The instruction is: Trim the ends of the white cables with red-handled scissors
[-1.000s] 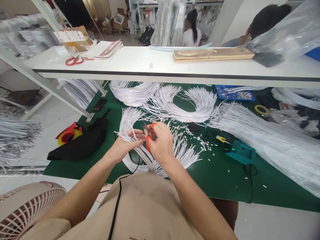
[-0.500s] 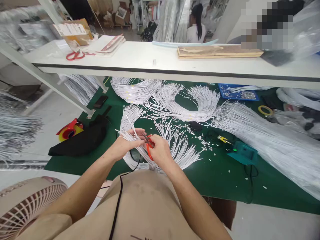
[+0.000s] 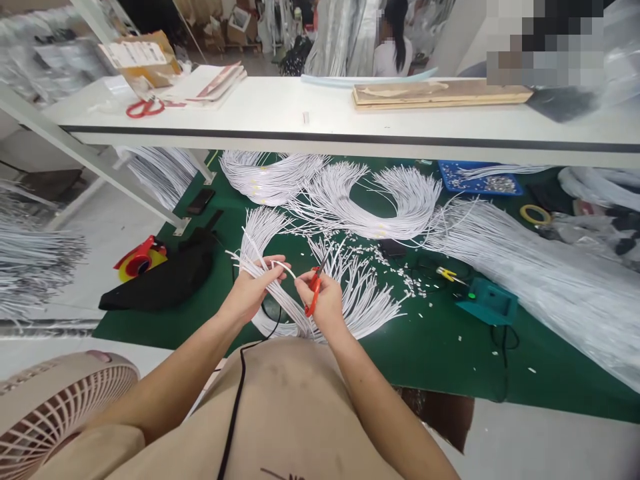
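Observation:
My left hand [image 3: 251, 288] is closed around a sheaf of white cables [image 3: 287, 301], whose free ends stick out past its fingers to the upper left. In my right hand [image 3: 324, 301] are red-handled scissors [image 3: 315, 288], blades pointing away from me to the upper right. Its thumb and fingertips also meet at one thin white cable [image 3: 286, 267] that arcs over from the left hand. Under and beyond both hands, more loose cable ends [image 3: 370, 303] fan out on the green tabletop [image 3: 420, 360]. Small white offcuts [image 3: 407, 283] are scattered to the right of them.
Coiled cable bundles [image 3: 380, 227] lie behind my hands, beneath a white shelf [image 3: 270, 113]. A teal device [image 3: 487, 300] and yellow-handled cutters [image 3: 449, 274] are at right, near a long cable bundle [image 3: 550, 287]. A tape dispenser [image 3: 143, 259] and black cloth [image 3: 165, 283] are at left.
My right hand has moved slightly right, and the scissors' blades have swung from the left hand to point up and right. A single cable now spans between the two hands.

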`<state>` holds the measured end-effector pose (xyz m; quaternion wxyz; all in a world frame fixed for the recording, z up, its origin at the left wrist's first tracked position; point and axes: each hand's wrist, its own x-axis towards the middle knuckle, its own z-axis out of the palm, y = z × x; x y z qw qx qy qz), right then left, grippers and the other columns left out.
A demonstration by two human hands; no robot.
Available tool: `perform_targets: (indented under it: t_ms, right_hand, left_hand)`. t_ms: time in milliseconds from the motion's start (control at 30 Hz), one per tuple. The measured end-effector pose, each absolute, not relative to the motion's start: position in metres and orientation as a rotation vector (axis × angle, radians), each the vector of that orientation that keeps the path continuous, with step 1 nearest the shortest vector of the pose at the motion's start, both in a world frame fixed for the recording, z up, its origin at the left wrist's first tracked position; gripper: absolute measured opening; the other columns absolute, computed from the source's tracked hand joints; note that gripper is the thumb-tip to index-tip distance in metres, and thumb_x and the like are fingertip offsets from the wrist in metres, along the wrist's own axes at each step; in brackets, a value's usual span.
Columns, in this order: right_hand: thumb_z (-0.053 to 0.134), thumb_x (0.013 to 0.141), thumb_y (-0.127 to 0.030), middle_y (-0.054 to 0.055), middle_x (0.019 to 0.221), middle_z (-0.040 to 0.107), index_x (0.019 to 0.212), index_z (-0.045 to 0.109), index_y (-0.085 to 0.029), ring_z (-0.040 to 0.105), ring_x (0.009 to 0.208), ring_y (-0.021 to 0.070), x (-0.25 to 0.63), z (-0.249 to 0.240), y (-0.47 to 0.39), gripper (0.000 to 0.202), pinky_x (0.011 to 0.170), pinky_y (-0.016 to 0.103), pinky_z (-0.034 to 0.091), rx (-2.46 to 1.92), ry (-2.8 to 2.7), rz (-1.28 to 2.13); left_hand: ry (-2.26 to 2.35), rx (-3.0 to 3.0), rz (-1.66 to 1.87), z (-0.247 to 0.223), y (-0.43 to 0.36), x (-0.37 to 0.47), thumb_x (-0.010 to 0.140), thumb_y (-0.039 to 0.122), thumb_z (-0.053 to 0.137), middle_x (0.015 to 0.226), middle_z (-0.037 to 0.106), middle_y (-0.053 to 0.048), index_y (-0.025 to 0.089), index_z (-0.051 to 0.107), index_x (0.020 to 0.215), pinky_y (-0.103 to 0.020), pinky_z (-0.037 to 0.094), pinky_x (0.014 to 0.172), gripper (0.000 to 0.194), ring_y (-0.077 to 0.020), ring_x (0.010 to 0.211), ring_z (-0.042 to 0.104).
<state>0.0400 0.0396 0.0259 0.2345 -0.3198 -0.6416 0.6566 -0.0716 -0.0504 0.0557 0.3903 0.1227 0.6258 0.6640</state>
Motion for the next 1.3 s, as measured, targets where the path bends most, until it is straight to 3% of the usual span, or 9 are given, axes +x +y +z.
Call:
perform_targets:
  t_ms: [267,467,667,867,1033,1167,1300]
  right_hand:
    - [0.059,0.070,-0.031,-0.004,0.059,0.049,0.069,0.056,-0.016,0.038,0.049,0.0067,0.038,0.031,0.027,0.015,0.052,0.021,0.036,-0.986,-1.507,1.835]
    - [0.060,0.069,-0.030,-0.002,0.062,0.053,0.067,0.059,-0.016,0.045,0.058,0.0095,0.035,0.028,0.027,0.015,0.058,0.022,0.038,-0.937,-1.539,1.884]
    - [0.064,0.068,-0.035,-0.003,0.059,0.052,0.075,0.064,-0.015,0.047,0.056,0.0090,0.029,0.049,0.056,0.021,0.057,0.022,0.038,-0.891,-1.378,2.017]
    - [0.064,0.068,-0.036,-0.002,0.053,0.055,0.073,0.062,-0.015,0.052,0.050,0.0109,0.022,0.063,0.064,0.022,0.053,0.024,0.041,-0.618,-1.579,2.232]
    - [0.058,0.073,-0.038,0.002,0.073,0.062,0.075,0.064,-0.017,0.055,0.065,0.0128,0.029,0.056,0.068,0.021,0.060,0.024,0.040,-0.811,-2.111,1.671]
    - [0.058,0.073,-0.037,0.003,0.072,0.059,0.064,0.060,-0.018,0.051,0.062,0.0129,0.037,0.055,0.074,0.021,0.054,0.024,0.031,-0.826,-2.640,1.085]
    - [0.053,0.077,-0.038,0.004,0.070,0.057,0.063,0.060,-0.019,0.050,0.060,0.0132,0.040,0.059,0.072,0.025,0.050,0.025,0.026,-0.818,-2.778,0.876]
  left_hand:
    - [1.616,0.128,1.889,0.047,-0.046,-0.075,0.066,0.029,0.071,0.087,0.062,-0.004,0.015,0.063,0.099,-0.021,0.041,0.059,0.037,-0.0064,0.063,0.052]
    - [1.505,0.272,1.769,0.051,-0.042,-0.070,0.063,0.027,0.074,0.080,0.064,-0.004,0.014,0.064,0.089,-0.026,0.043,0.070,0.031,-0.0130,0.074,0.058]
    - [1.518,0.452,1.683,0.056,-0.045,-0.066,0.069,0.030,0.069,0.073,0.063,-0.003,0.014,0.060,0.097,-0.024,0.040,0.062,0.034,-0.0124,0.068,0.057]
    - [1.509,0.502,1.645,0.061,-0.047,-0.064,0.069,0.028,0.070,0.069,0.063,0.001,0.018,0.051,0.104,-0.024,0.040,0.063,0.041,-0.0118,0.066,0.058]
    - [1.580,0.424,1.670,0.059,-0.051,-0.067,0.065,0.028,0.072,0.072,0.062,0.000,0.016,0.059,0.095,-0.023,0.041,0.061,0.034,-0.0123,0.065,0.060]
    - [1.674,0.415,1.624,0.058,-0.053,-0.069,0.064,0.031,0.073,0.070,0.065,-0.003,0.015,0.064,0.088,-0.026,0.042,0.060,0.030,-0.0153,0.065,0.060]
    - [1.720,0.472,1.608,0.059,-0.052,-0.069,0.063,0.033,0.073,0.069,0.065,-0.004,0.015,0.066,0.084,-0.026,0.042,0.059,0.028,-0.0159,0.064,0.060]
